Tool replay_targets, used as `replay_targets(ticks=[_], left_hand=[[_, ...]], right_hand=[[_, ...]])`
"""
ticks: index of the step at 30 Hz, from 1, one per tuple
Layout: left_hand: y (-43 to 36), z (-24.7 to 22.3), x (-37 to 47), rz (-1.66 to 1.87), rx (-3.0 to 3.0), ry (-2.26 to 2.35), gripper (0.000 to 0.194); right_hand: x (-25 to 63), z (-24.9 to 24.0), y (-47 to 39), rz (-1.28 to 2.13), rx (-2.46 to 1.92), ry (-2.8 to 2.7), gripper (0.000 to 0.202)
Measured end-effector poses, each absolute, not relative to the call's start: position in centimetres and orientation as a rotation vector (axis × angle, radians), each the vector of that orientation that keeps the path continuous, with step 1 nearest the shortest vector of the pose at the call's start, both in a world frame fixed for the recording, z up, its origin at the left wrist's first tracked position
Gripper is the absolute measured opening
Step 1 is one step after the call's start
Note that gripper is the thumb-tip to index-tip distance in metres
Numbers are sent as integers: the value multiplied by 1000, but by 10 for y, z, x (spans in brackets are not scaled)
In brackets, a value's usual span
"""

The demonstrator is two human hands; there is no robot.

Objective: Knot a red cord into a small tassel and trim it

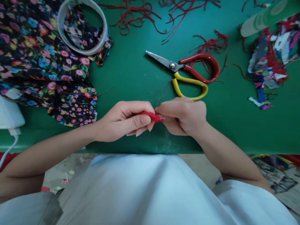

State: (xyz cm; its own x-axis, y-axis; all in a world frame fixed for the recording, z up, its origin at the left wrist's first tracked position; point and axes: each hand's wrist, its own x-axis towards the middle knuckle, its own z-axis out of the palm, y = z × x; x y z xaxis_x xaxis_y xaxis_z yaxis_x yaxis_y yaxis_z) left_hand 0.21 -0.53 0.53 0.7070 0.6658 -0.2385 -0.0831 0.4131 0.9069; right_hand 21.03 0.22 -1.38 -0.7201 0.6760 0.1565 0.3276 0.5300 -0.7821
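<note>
Had the little red piece (152,116) pinched between both hands, left hand (124,120) and right hand (184,115) closed tight on it with a thread trailing up. Scissors (187,73) sat just beyond my grip on the table (131,75), untouched. Looked nowhere near done.

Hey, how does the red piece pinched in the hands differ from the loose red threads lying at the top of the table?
The red piece is pinched between the left hand and right hand, off the green table; the loose red threads lie untouched on it. The red piece is short, thick and bright; the loose red threads are long, thin, darker and tangled. Both are red.
</note>
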Motion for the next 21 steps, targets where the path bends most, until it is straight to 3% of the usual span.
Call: replay_targets(ticks=[5,12,21], left_hand=[[-11,-1,7,543,807,656,32],[-11,-5,10,590,921,814,34],[-10,-2,8,681,1145,901,31]], right_hand=[[209,-25,2,530,-789,-2274,36],[200,-25,3,621,-823,-2343,46],[195,-19,-2,666,-928,-2178,38]])
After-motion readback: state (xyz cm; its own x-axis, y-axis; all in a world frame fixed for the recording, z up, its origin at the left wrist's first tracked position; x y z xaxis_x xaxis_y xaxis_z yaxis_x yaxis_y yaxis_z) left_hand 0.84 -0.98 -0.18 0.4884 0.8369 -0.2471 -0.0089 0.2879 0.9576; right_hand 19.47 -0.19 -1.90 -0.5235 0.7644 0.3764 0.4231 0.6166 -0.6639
